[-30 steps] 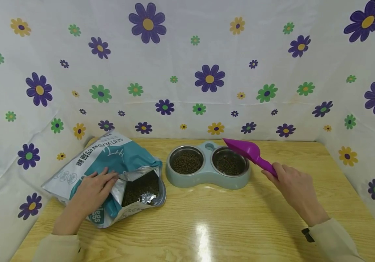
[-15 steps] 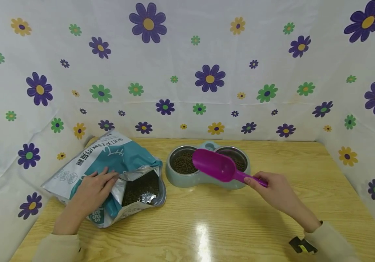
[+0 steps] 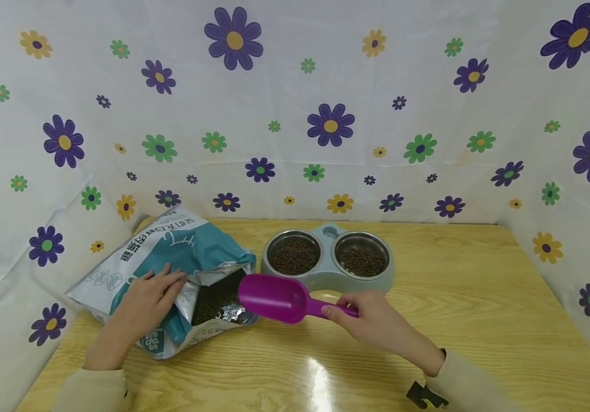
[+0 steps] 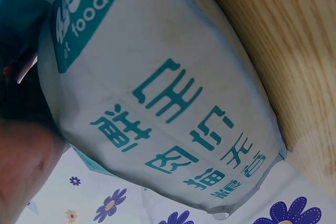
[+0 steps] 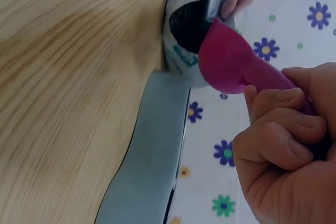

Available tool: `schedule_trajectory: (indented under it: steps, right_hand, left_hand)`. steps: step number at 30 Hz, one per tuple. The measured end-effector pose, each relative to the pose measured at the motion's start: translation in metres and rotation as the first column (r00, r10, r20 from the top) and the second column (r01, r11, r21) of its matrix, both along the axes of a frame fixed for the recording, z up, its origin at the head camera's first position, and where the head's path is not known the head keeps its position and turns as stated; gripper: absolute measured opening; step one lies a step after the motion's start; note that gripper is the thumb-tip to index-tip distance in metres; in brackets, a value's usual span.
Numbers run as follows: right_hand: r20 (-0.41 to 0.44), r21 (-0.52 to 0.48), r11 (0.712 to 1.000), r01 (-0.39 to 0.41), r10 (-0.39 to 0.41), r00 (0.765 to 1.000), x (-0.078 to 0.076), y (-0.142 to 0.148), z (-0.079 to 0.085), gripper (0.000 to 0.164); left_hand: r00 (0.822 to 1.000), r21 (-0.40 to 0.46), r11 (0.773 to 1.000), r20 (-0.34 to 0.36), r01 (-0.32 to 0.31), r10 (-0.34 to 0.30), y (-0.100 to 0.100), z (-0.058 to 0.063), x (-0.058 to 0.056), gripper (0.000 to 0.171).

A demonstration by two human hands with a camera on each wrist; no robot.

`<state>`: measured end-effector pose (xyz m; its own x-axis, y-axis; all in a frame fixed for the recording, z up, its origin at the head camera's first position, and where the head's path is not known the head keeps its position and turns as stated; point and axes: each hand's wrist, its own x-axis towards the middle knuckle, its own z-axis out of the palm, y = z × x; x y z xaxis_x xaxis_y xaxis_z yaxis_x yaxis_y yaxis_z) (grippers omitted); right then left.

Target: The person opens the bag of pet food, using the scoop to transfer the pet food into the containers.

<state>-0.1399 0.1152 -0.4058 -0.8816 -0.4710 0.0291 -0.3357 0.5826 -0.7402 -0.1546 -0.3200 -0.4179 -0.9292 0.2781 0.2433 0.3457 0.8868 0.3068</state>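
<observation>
My left hand [image 3: 147,300] grips the folded upper edge of a white-and-teal cat food bag [image 3: 212,243]; the thumb is hidden. The bag lies tilted on its side, its mouth facing right and brown kibble [image 3: 211,306] showing inside. In the left wrist view, its printed side [image 4: 157,103] fills most of the picture. My right hand [image 3: 372,320] holds a purple scoop [image 3: 274,297] by the handle, fingers curled round it. No kibble shows in the scoop's bowl, whose tip overlaps the bag's mouth in the head view.
Behind the scoop stands a pale blue-green double feeder [image 3: 341,280] with two steel bowls, a left bowl [image 3: 279,236] and a right bowl [image 3: 377,237], both containing kibble. Around the wooden table [image 3: 470,320] hangs a white flower-patterned cloth [image 3: 274,86].
The scoop has moved left and toward me, from over the right bowl to the bag's mouth. More kibble shows in the right bowl. My left hand stays put.
</observation>
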Motion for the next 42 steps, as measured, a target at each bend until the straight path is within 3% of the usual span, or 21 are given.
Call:
schedule_trajectory:
  steps: [7, 14, 21, 33, 42]
  right_hand:
    - [-0.049, 0.118, 0.993, -0.022, 0.028, 0.998, -0.003, -0.037, 0.0, 0.038]
    - [-0.134, 0.221, 0.972, -0.076, 0.107, 0.985, -0.01, -0.066, 0.021, 0.055]
    - [0.006, 0.272, 0.957, -0.1, 0.102, 0.995, -0.021, -0.089, 0.03, 0.062]
    - [0.238, 0.095, 0.992, -0.085, 0.06, 0.969, -0.031, -0.101, -0.003, 0.06]
    - [0.441, -0.142, 0.989, -0.027, 0.088, 0.893, -0.033, -0.081, -0.031, 0.055]
  left_hand:
    - [1.0, 0.0, 1.0, 0.022, -0.006, 0.006, 0.001, 0.001, -0.001, 0.03]
    - [0.999, -0.003, 1.0, 0.032, -0.008, 0.008, 0.001, 0.001, -0.002, 0.03]
    - [1.0, 0.011, 1.0, -0.018, 0.004, -0.004, 0.001, 0.0, -0.001, 0.027]
    - [0.999, -0.005, 1.0, 0.034, -0.018, 0.018, -0.001, -0.001, 0.003, 0.029]
    - [0.999, -0.012, 1.0, 0.035, -0.02, 0.02, -0.001, 0.0, 0.0, 0.029]
